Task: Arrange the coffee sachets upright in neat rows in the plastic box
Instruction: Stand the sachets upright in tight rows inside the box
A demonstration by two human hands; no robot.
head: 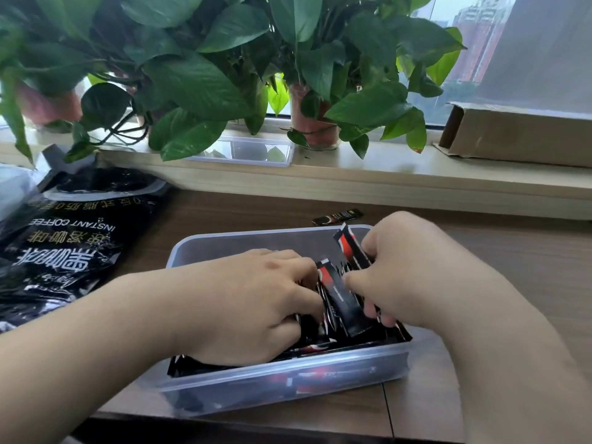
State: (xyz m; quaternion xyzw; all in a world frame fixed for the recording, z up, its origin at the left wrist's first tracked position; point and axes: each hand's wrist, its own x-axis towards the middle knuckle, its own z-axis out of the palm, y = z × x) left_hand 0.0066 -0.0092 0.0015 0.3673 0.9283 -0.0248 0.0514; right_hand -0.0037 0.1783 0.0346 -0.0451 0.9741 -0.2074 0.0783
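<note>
Two hands work inside a clear plastic box [288,384] set near the front edge of a wooden desk [496,251], sorting black-and-red coffee sachets [339,302]. The left hand [256,302] reaches in over the box's left side, its fingers curled round a bunch of sachets with the fingertips buried among them. The right hand [410,274] comes in at the right wall, fingers and thumb clasped round several tilted sachets, one poking above the rim at the far right corner. Other sachets lie flat and jumbled along the near wall.

The step in hand appears to be gathering loose sachets and standing them up; no tidy row shows yet. The next move likely calls for squaring the gripped bundles on end against a wall, then raising the flat ones beside them. One stray sachet [338,216] lies on the desk just beyond the far rim. An opened coffee bag [73,245] rests at the desk's left edge.
</note>
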